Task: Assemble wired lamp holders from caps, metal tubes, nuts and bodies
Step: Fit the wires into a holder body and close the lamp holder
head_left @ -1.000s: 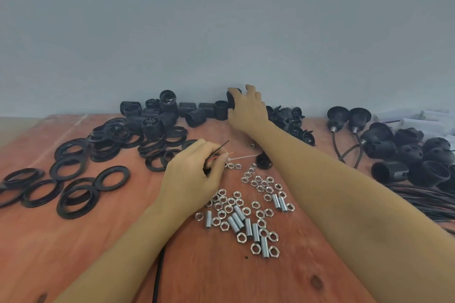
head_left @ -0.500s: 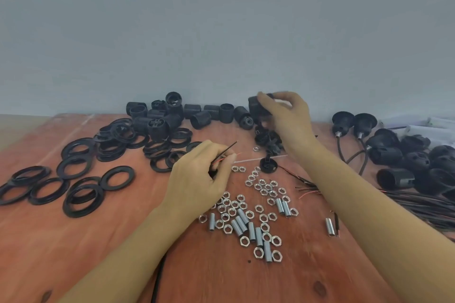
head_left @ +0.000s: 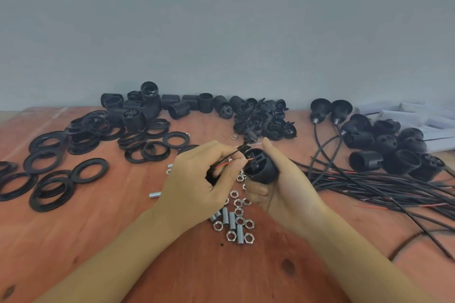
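Observation:
My right hand (head_left: 283, 187) grips a black threaded lamp holder body (head_left: 258, 166), its end turned toward my left hand. My left hand (head_left: 197, 182) pinches a black and a red wire (head_left: 227, 164) whose tips reach the body's end. Both hands are held together above a scatter of silver nuts and short metal tubes (head_left: 234, 222) on the wooden table (head_left: 98, 229). What else my left palm holds is hidden.
Black rings (head_left: 51, 179) lie spread at the left. Loose black bodies (head_left: 152, 106) and inner parts (head_left: 266, 120) are heaped along the wall. A bundle of black cables (head_left: 369, 187) and wired holders (head_left: 384, 145) fills the right side. White pieces (head_left: 418, 118) lie far right.
My right hand came back from the far pile with a black body and brought it to my left hand. The wires in my left hand now meet the body's end.

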